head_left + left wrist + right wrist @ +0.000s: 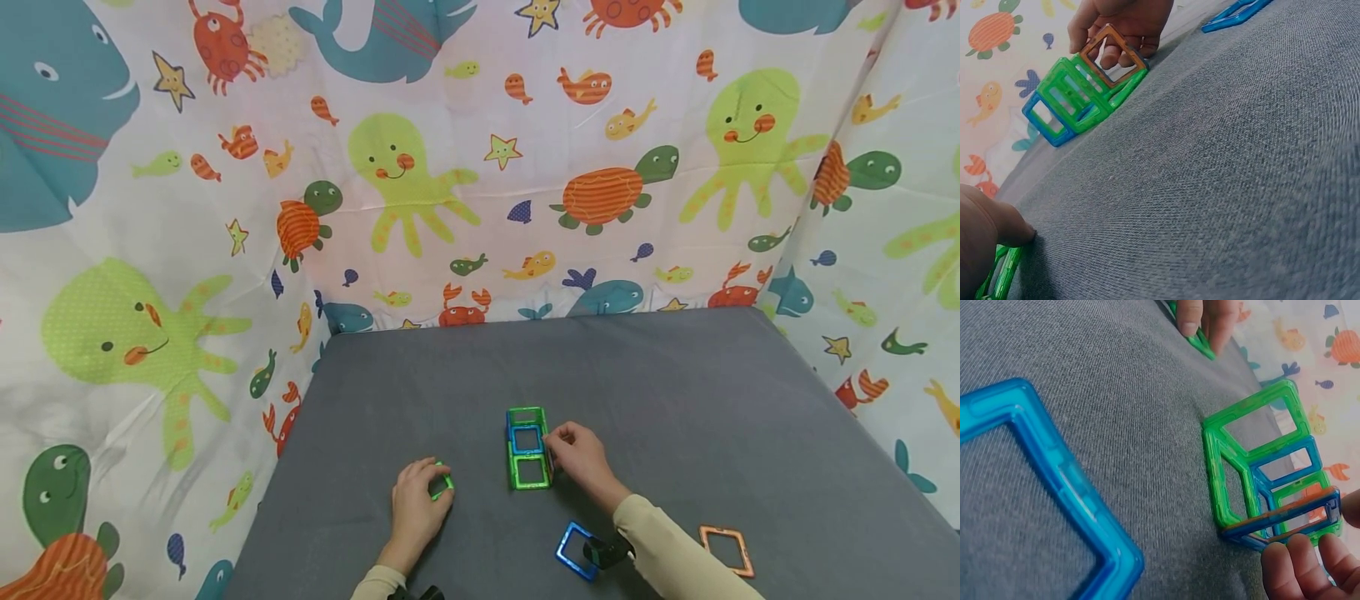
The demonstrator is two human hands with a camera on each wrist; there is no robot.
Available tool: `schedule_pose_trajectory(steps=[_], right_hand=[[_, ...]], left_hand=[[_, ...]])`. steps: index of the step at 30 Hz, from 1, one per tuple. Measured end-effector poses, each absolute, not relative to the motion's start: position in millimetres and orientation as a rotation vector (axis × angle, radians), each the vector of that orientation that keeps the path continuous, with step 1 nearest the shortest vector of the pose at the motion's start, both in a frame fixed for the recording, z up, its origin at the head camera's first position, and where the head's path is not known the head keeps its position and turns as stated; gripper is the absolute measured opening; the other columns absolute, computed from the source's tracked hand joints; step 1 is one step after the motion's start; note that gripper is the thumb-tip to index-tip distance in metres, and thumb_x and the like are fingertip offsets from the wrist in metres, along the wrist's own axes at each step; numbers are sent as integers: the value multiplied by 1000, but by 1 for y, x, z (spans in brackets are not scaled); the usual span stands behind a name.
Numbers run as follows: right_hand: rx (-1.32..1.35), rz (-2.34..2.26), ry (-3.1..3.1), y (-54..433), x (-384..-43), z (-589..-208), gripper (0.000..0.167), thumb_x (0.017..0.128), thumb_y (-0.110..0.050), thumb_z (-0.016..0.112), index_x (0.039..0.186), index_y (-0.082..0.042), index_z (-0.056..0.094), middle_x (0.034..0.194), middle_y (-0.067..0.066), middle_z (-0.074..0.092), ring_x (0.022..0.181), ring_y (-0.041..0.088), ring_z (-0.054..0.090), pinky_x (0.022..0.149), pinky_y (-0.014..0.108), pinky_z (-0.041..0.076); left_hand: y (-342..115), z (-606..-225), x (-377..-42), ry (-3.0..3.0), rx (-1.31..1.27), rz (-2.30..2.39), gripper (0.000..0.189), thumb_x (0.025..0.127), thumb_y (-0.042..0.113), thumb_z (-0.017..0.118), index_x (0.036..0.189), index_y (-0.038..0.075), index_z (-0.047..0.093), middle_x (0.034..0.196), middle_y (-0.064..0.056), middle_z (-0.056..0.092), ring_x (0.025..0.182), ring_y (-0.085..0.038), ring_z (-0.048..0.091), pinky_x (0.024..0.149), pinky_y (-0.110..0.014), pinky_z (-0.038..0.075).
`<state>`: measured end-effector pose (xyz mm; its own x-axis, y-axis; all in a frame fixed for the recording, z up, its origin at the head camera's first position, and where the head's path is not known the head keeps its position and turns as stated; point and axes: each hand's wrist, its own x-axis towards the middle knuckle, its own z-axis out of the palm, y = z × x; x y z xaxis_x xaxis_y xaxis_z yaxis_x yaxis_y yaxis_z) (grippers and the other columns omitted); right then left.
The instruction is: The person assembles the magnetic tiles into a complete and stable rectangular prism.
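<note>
In the head view, my right hand (583,458) is at the right side of a small structure of green and blue square magnetic tiles (514,473). Its thumb and fingers pinch an upright orange magnetic tile (1129,49) against that side. In the right wrist view a blue tile edge (1310,512) runs right along the orange one, near the fingertips (1300,547). Off to the left, my left hand (416,504) holds a green magnetic tile (447,481) between thumb and fingers, low over the grey cloth; the hand covers much of this tile.
A loose blue square tile (564,540) lies near my right wrist, partly covered by the wrist camera. Beyond the right sleeve (667,542) lies an orange square tile (742,554). A sea-animal curtain (525,217) stands around the grey cloth surface (420,383).
</note>
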<state>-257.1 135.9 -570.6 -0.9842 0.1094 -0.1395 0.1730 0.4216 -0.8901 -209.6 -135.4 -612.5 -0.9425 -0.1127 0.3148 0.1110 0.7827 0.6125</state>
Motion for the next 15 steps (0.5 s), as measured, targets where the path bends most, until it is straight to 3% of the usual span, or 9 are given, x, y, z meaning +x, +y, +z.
schedule_pose_trajectory(steps=[4,11,15], right_hand=[[265,-1630,2593,138,-255,-567,24,95,-30,67,96,-6,66,85,7,68,67,16,65,60,29,48],[204,-1680,2575,136,-255,-567,28,96,-26,68,116,-6,67,79,8,68,66,17,65,58,29,46],[191,-1694,2587,134,-255,-570,26,96,-23,67,115,-6,68,74,6,64,63,16,61,55,30,45]], left_hand=[[-136,-613,-210,-2638,-4,-934,28,71,7,82,99,13,79,123,-14,72,122,-40,60,93,-61,44],[-137,-616,-210,-2639,5,-939,27,72,7,82,98,13,79,123,-13,72,124,-41,60,94,-62,44],[-137,-616,-210,-2636,1,-949,27,72,7,82,98,13,79,123,-14,72,124,-42,60,94,-62,44]])
